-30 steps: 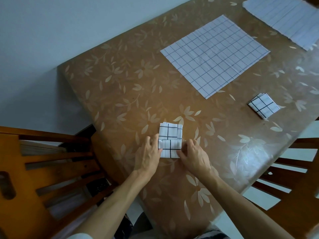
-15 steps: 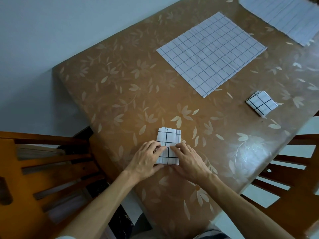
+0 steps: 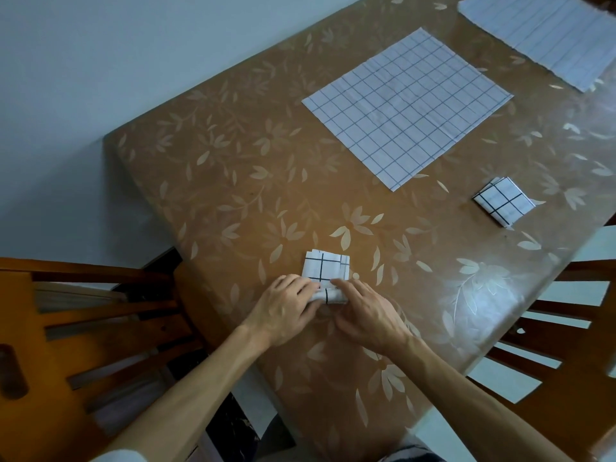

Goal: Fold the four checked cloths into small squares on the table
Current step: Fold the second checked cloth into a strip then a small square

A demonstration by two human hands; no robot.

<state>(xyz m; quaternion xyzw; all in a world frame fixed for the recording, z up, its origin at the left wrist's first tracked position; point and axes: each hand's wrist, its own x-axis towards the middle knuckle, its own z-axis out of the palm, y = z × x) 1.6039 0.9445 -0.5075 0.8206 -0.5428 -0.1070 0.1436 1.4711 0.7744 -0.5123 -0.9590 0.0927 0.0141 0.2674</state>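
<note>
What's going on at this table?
A person is folding checked cloths. The left hand and right hand hold the raised near edge of a half-folded cloth near the table edge. One finished square lies to the right. A flat cloth and a far cloth lie spread out beyond.

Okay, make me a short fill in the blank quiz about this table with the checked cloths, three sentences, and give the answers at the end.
1. The left hand and the right hand both grip the same ___.
2. The finished small square lies to the ___ of the half-folded cloth.
3. Counting the spread cloth and the cloth cut off at the top right corner, ___ checked cloths are in view.

Missing words: cloth; right; four.
</note>
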